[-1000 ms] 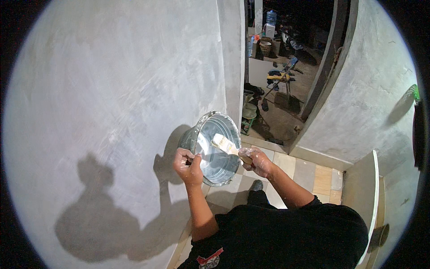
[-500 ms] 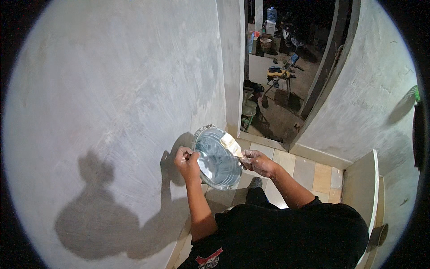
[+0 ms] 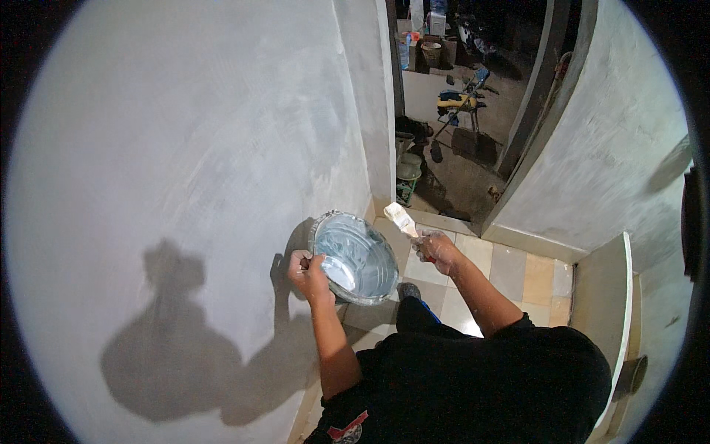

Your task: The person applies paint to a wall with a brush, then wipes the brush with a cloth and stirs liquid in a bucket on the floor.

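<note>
My left hand [image 3: 310, 277] grips the near left rim of a grey bucket [image 3: 373, 255], which is tilted so that its inside faces up toward me. White paint [image 3: 339, 274] lies pooled at the bottom, and whitish streaks coat the inner wall. In my right hand [image 3: 438, 250], closed round its handle, is a wide paintbrush [image 3: 400, 219] with white-coated bristles pointing up and left. The brush is held clear of the bucket, beyond its right side. White smears mark the fingers of both hands.
A patchy white wall [image 3: 185, 133] stands close on my left, with my shadow on it. Ahead is a doorway [image 3: 451, 148] to a dark area with a folding chair [image 3: 462, 100]. Below are floor tiles [image 3: 506, 270]; at right, a pale upright panel [image 3: 606, 296].
My right hand has lifted the paintbrush off the bucket's rim and moved it up and to the right. The bucket stays in my left hand, slightly shifted.
</note>
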Motion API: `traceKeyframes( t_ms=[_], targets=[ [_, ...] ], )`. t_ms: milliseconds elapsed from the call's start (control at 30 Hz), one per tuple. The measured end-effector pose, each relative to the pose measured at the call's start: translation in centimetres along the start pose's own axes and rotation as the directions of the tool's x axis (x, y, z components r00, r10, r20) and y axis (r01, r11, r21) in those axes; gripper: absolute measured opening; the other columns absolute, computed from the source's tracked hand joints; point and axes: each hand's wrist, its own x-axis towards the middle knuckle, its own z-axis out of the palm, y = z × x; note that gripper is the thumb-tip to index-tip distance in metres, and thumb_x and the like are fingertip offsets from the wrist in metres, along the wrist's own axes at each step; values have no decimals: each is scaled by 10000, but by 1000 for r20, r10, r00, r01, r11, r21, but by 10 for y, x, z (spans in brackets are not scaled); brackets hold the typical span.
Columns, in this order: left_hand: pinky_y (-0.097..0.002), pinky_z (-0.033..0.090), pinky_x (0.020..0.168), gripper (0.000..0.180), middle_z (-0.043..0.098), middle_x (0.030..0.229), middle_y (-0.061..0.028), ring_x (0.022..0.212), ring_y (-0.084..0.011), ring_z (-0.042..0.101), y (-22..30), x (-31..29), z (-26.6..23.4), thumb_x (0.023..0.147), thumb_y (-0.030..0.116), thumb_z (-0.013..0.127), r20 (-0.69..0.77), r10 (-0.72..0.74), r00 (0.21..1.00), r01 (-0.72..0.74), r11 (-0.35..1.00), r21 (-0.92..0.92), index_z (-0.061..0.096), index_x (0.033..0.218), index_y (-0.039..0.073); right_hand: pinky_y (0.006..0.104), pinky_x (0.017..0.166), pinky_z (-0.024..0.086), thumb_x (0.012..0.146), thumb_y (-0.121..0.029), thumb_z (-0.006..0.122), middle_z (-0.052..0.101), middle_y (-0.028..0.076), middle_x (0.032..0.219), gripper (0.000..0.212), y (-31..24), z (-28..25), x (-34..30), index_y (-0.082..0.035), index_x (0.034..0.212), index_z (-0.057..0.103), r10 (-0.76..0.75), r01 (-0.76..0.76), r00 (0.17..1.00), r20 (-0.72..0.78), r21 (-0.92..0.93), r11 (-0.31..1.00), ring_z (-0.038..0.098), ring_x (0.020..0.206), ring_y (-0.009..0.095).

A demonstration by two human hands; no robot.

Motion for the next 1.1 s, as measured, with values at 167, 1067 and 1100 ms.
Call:
traceKeyframes(
  t_ms=[167, 1067, 1100],
  targets=[
    [-255, 328, 627, 220, 426, 714, 38, 650, -86, 391, -27, 13, 9, 715, -51, 666, 1, -12, 1000, 12, 999, 32, 489, 736, 78, 287, 575, 414, 945, -156, 621, 600, -14, 781, 117, 1, -6, 45, -73, 996, 685, 12, -16, 998, -56, -65, 998, 512, 618, 107],
    [-261, 414, 704, 38, 586, 824, 4, 753, -88, 505, -172, 61, -5, 829, 4, 624, 139, 80, 987, -88, 995, 55, 613, 865, 8, 257, 590, 401, 972, -148, 603, 598, -35, 817, 289, 23, 23, 228, -23, 1222, 677, -196, 210, 977, 89, -194, 958, 479, 661, 64],
    [-266, 422, 727, 38, 599, 849, 0, 773, -94, 518, -180, 61, -8, 826, 6, 623, 122, 109, 987, -115, 992, 41, 611, 862, 12, 257, 593, 402, 972, -149, 608, 595, -31, 816, 294, 32, 28, 244, -23, 1230, 675, -228, 248, 968, 108, -254, 935, 479, 665, 65]
  ],
)
